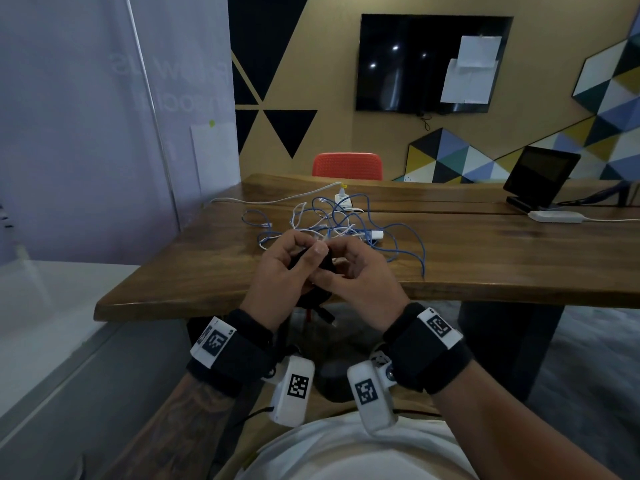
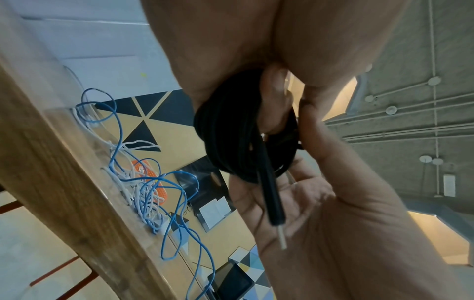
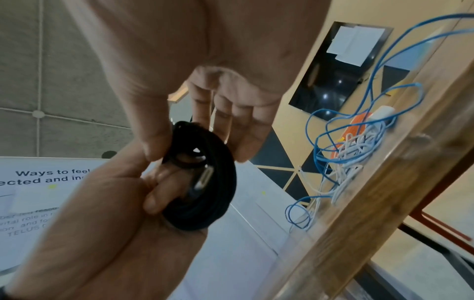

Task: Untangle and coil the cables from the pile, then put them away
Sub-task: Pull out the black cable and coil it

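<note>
A black cable wound into a small coil (image 1: 323,268) is held between both hands, just above the near edge of the wooden table (image 1: 485,265). My left hand (image 1: 284,268) grips the coil (image 3: 212,192) with its fingers curled through the loops. My right hand (image 1: 360,275) pinches the coil's (image 2: 231,132) upper side between thumb and fingers. One black plug end (image 2: 271,203) hangs out of the coil across the right palm. Behind the hands, a tangled pile of blue and white cables (image 1: 332,220) lies on the table.
A white power strip (image 1: 343,199) with a white lead sits behind the pile. At the right, a dark screen on a stand (image 1: 540,178) and a white box (image 1: 554,216). An orange chair (image 1: 347,164) stands at the far side, a glass partition on the left.
</note>
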`<state>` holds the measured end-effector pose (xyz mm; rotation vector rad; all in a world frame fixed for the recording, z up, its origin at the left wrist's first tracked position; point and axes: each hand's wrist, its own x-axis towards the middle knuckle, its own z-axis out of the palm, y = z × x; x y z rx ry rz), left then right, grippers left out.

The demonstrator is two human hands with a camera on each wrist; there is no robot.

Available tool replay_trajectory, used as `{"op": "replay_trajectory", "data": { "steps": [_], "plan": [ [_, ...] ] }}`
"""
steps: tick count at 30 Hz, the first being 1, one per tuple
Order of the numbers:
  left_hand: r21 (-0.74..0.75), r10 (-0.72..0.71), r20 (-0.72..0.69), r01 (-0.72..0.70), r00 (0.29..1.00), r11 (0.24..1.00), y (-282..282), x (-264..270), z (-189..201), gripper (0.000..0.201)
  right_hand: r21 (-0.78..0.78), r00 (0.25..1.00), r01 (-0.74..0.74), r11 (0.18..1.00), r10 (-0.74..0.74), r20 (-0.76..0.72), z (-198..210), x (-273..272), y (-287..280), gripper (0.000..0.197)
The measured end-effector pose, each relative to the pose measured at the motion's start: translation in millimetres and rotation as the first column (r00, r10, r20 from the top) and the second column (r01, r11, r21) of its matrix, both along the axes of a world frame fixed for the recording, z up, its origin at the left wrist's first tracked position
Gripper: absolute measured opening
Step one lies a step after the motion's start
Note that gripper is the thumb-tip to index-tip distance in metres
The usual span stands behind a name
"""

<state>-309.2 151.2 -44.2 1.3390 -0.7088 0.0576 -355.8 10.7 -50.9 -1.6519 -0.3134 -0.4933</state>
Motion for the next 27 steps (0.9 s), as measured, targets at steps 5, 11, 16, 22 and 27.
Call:
{"op": "replay_trajectory", "data": {
  "steps": [5, 11, 16, 22, 27],
  "plan": [
    [-0.034, -0.055, -0.050, 0.053, 0.997, 0.998, 0, -3, 3, 0.010, 0.082, 0.997, -0.070, 0.994, 0.071, -0.009, 5, -3, -7, 0.028],
    [0.025, -0.112, -0.034, 0.113, 0.993, 0.993, 3, -3, 4, 0.004, 0.183, 0.994, -0.085, 0.979, 0.097, -0.058, 10, 0, -9, 0.020],
    [0.095, -0.152, -0.040, 0.155, 0.988, 0.983, 7, 0, 1, 0.018, 0.265, 0.960, -0.170, 0.949, 0.221, -0.174, 10, 1, -19, 0.021],
    [0.043, -0.313, -0.137, 0.322, 0.940, 0.946, 13, 1, 4, 0.027, 0.216, 0.939, -0.237, 0.947, 0.280, -0.200, 10, -1, -27, 0.022],
    [0.144, -0.294, -0.114, 0.308, 0.949, 0.940, 16, 4, 3, 0.029, 0.089, 0.940, -0.231, 0.969, 0.246, -0.237, 15, -3, -30, 0.010]
  ]
}}
